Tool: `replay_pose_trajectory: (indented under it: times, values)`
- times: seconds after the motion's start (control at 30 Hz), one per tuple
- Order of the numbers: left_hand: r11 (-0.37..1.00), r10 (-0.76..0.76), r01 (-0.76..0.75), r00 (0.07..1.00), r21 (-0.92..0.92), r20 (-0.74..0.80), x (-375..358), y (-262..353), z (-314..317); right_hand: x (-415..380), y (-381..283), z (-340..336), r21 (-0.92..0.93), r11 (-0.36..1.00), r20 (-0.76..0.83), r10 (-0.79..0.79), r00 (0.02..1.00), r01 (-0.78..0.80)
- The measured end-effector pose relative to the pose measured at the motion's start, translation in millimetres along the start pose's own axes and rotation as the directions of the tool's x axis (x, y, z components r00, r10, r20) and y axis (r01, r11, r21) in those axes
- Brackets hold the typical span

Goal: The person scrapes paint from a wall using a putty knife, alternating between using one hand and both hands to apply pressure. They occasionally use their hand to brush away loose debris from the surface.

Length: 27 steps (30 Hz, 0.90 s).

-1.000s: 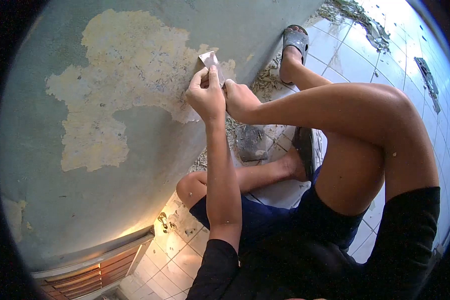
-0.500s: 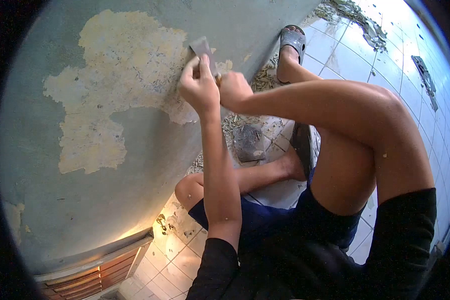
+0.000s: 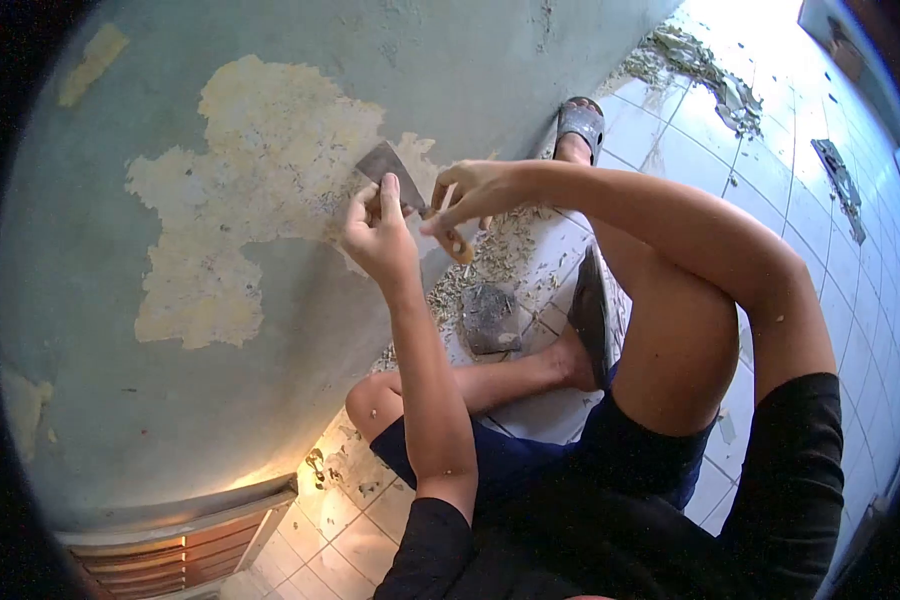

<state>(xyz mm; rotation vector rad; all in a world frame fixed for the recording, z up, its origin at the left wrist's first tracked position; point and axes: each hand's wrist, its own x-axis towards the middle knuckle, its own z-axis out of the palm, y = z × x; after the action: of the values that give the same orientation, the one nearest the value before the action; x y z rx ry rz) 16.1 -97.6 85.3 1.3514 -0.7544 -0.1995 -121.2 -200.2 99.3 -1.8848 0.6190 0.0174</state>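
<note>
A scraper with a flat metal blade and a wooden handle is held in front of the wall. My left hand pinches its blade between thumb and fingers. Beside the handle, my right hand has its fingers apart; whether a fingertip touches the wood is unclear. Behind the blade, the grey-green wall shows a large bare patch of cream plaster with ragged edges.
Paint flakes lie along the wall's foot. A grey block-like piece rests on the tiles between my legs. More debris and a dark strip lie farther off. A louvred wooden panel is at lower left.
My right hand has opened from its closed grip by the handle, which now shows. The scraper has turned and moved lower left. The view has shifted slightly.
</note>
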Motion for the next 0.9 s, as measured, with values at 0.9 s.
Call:
replay_pose_trajectory:
  times: [0.9]
  values:
    - [0.957,-0.258,0.291,0.851,-0.001,0.457,-57.3,49.4,-40.3,-16.9,-69.6,25.5,0.227,0.884,-0.368,-0.311,0.876,0.409]
